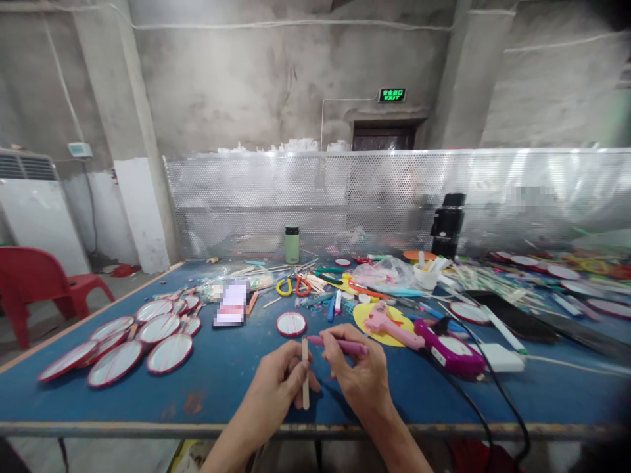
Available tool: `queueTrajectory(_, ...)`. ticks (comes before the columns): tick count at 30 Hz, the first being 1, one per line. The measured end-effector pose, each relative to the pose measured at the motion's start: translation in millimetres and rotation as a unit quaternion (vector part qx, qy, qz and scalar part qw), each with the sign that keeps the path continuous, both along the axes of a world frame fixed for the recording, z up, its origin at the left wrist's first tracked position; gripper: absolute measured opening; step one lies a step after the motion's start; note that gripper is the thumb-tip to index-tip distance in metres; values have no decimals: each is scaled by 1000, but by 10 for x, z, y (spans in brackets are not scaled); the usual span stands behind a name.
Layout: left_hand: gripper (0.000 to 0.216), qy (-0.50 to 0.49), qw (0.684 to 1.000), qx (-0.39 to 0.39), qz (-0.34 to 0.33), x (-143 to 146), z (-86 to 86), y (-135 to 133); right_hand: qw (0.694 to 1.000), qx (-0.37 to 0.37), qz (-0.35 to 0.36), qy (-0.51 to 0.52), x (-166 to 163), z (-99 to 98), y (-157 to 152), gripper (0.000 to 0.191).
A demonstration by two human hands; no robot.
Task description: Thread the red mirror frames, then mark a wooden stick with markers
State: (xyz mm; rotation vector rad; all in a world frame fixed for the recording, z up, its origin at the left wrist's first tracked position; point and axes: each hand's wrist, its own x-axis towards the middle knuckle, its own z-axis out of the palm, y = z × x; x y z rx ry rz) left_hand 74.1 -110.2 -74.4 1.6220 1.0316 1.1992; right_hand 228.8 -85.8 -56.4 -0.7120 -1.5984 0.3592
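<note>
A bare concrete workshop: exit sign (pixel 392 95) at twelve o'clock, craft-strewn blue worktable (pixel 221 381), perforated metal screen (pixel 276 197) behind it.

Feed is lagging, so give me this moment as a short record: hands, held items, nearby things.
left hand: grips wooden stick, upright
right hand: holds pink pen, one end by the stick
surface: blue table
left side: cluster of red-rimmed discs
ahead: single disc, apart from the cluster
right side: pink glue gun, purple glue gun

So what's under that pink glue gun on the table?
A yellow disc lies under the pink glue gun, flat on the blue table. Its middle is covered by the gun, so anything there cannot be seen.
</note>
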Motion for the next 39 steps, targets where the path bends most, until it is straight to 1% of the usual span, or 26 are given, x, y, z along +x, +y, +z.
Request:
queueTrajectory(11, 31, -7, 1000, -5, -3, 5, -12, 1, 1000, -8, 4, 1, -4, -3, 14, 21)
queueTrajectory(18, 31, -11, 1000, -4, -2, 3, -15, 9, 1000, 6, -16, -3, 6, -6, 5, 21)
queueTrajectory(30, 33, -16, 1000, -6, -5, -3, -25, 10, 1000, -1, -12, -5, 8, -10, 27, 21)
queueTrajectory(39, 37, -40, 999, -15, -13, -7, -22, 9, 1000, 6, -13, -2, 20, -17, 3, 21)
